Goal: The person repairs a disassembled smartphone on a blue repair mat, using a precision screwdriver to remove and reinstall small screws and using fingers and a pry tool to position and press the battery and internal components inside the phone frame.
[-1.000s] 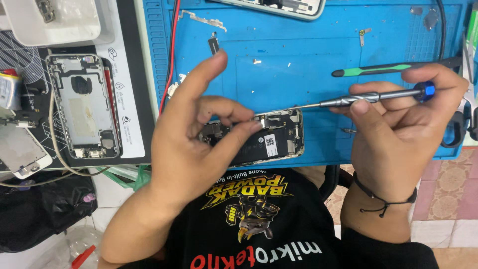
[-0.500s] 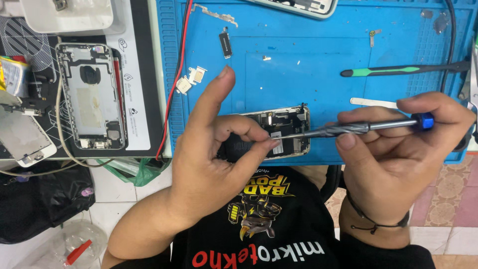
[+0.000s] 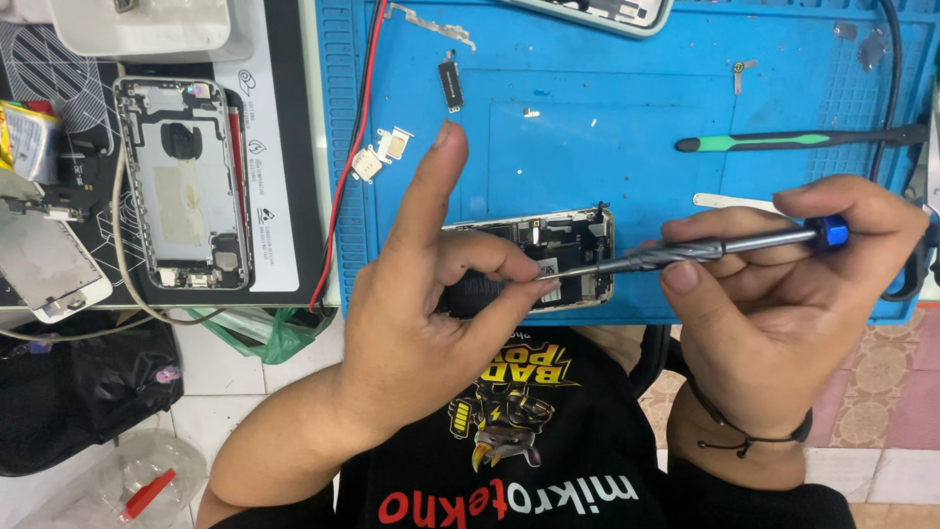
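An opened phone (image 3: 563, 257) with its insides showing lies at the near edge of a blue work mat (image 3: 607, 137). My left hand (image 3: 431, 313) rests on the phone's left half, thumb and middle finger pinched near the screwdriver tip, index finger raised. My right hand (image 3: 783, 284) holds a slim metal screwdriver (image 3: 685, 252) with a blue cap, its tip touching the phone's middle.
A bare phone housing (image 3: 186, 186) lies on a dark pad at left, with a screen part (image 3: 49, 269) nearby. Small metal parts (image 3: 382, 155), a black component (image 3: 450, 83), a green-handled tool (image 3: 783, 142), a white spudger (image 3: 729, 202) and a red cable (image 3: 348, 167) sit on the mat.
The view has shifted, so the phone sits lower and more to the right. The screwdriver tip stays at the phone and my left fingers pinch closer to it.
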Demonstrator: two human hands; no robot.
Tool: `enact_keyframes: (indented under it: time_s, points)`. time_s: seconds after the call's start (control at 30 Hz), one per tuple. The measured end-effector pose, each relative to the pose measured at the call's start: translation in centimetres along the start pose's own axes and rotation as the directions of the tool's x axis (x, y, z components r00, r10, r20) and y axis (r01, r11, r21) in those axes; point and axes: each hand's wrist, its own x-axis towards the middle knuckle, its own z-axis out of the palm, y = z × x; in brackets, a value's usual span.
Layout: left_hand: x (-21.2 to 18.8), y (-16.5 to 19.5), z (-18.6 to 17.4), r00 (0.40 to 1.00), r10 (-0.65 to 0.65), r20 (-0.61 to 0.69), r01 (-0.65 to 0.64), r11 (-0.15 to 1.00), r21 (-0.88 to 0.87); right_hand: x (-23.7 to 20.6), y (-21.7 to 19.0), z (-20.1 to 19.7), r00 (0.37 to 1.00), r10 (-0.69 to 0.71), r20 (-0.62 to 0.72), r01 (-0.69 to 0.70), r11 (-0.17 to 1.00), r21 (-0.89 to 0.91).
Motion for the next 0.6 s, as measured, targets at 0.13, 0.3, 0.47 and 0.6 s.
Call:
enact_keyframes:
  time_s: [0.13, 0.3, 0.47, 0.6]
  points:
    - [0.00, -0.02, 0.09, 1.000, -0.017, -0.001, 0.017, 1.000, 0.003, -0.03, 0.06, 0.16, 1.000, 0.005, -0.023, -0.004, 1.000, 0.017]
    - [-0.05, -0.02, 0.21, 1.000, 0.024, -0.013, -0.023, 0.999, 0.028, -0.13, -0.15, 0.17, 0.999, 0.023, -0.026, -0.024, 1.000, -0.018]
    - [-0.14, -0.12, 0.19, 0.999, 0.032, -0.002, -0.032, 0.999, 0.036, 0.11, -0.39, 0.35, 1.000, 0.018, -0.015, -0.019, 0.999, -0.031]
    - [-0.17, -0.25, 0.23, 0.999, 0.026, 0.023, -0.027, 0.999, 0.043, 0.78, -0.80, 0.34, 0.999, 0.043, 0.004, -0.043, 0.998, -0.038]
